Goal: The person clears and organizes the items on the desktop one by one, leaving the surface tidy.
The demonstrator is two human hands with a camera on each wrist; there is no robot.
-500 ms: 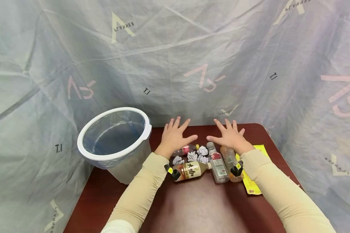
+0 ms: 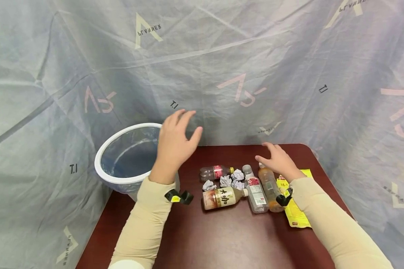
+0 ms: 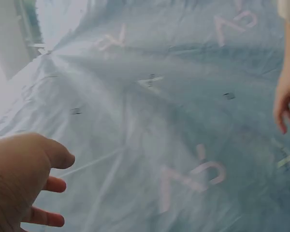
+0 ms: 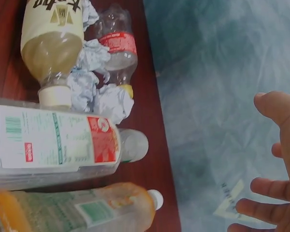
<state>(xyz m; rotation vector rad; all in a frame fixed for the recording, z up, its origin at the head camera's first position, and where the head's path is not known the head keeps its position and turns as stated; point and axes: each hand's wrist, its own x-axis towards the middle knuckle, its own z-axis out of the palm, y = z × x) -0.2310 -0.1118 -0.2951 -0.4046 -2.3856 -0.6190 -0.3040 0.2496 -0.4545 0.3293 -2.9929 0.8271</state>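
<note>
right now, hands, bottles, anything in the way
Left hand empty, near bin. Right hand empty, near bottles. All four lie flat. Possible snag: paper balls between two.

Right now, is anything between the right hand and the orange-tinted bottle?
Nothing visible: the head and right wrist views show open space between the right hand and the orange-tinted bottle. The red-and-white-labelled bottle and the yellow packet lie on either side of it, not in the way.

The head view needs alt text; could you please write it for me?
A person's left hand and right hand are raised, holding nothing. Four bottles, crumpled paper balls and a yellow packet lie on a reddish table, with a white-rimmed bin at left.
</note>
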